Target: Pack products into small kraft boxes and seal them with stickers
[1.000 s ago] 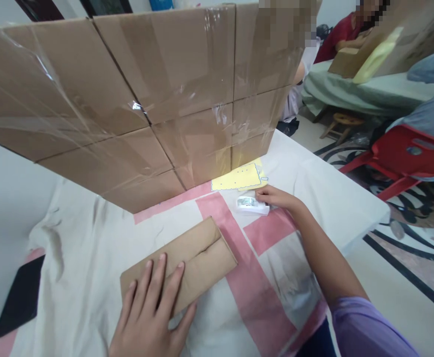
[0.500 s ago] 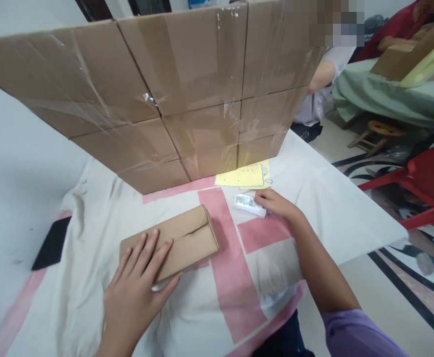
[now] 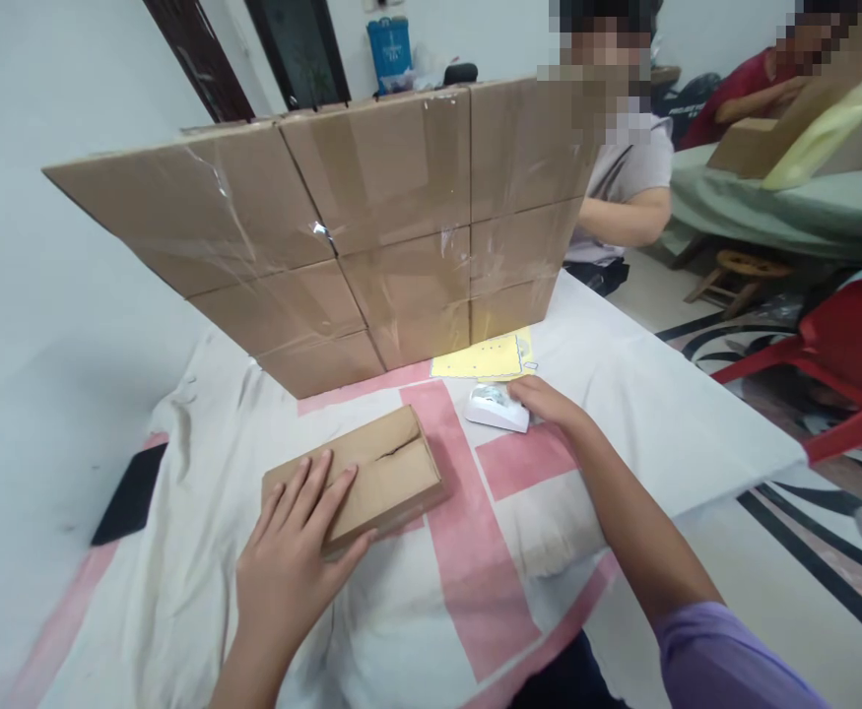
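Head view: we look down at two bare hands over a pink and white cloth [image 3: 393,611].
Left hand [image 3: 283,556]: open and flat, fingers a little apart. It lies on the left part of the box and has nothing gripped.
Small brown box [image 3: 393,468]: on the cloth, under the left hand. Its top is down, so we think the folding is done.
Slit on top: a crooked crack shows near the right end. We see no tape over it, so the sticking looks not done.
Right hand [image 3: 538,399]: nearly closed, curled in on the right end of the tape holder. Its fingertips are partly hidden, so we can't tell how tight it holds.
White tape holder [image 3: 498,414]: it looks like one to us. It sits on the cloth, apart from the box.
Yellow sheet [image 3: 479,360]: just past the tape holder, by the foot of the tall cardboard.
Tall cardboard [image 3: 401,182]: stands behind it all, with shiny clear tape on it. That taping looks done.
Person in a pale shirt [image 3: 637,172]: behind the cardboard, on our right.
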`<action>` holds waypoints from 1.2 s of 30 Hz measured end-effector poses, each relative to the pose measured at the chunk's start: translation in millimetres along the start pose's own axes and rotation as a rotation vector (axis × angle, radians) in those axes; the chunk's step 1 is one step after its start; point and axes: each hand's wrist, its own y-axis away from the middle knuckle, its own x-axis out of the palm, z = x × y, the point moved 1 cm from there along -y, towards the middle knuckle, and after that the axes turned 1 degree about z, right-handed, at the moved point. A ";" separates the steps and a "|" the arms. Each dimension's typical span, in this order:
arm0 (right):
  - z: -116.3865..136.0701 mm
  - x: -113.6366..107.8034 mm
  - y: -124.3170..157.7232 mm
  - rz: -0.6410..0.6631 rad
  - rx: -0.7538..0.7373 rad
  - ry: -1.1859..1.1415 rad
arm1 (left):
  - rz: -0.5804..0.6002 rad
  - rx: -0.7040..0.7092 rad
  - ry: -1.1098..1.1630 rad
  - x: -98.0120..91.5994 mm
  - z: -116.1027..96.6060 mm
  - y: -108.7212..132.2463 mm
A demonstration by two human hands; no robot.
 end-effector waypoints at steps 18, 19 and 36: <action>17.1 12.3 8.7 -0.025 0.089 0.132 | -0.003 -0.022 -0.024 -0.1 -3.7 -1.3; 17.3 13.7 8.7 -0.038 0.097 0.136 | -0.007 -0.016 -0.031 0.1 -3.3 -1.2; 25.7 10.0 14.7 -0.030 0.102 0.163 | -0.039 -0.007 -0.037 1.8 -1.8 -0.3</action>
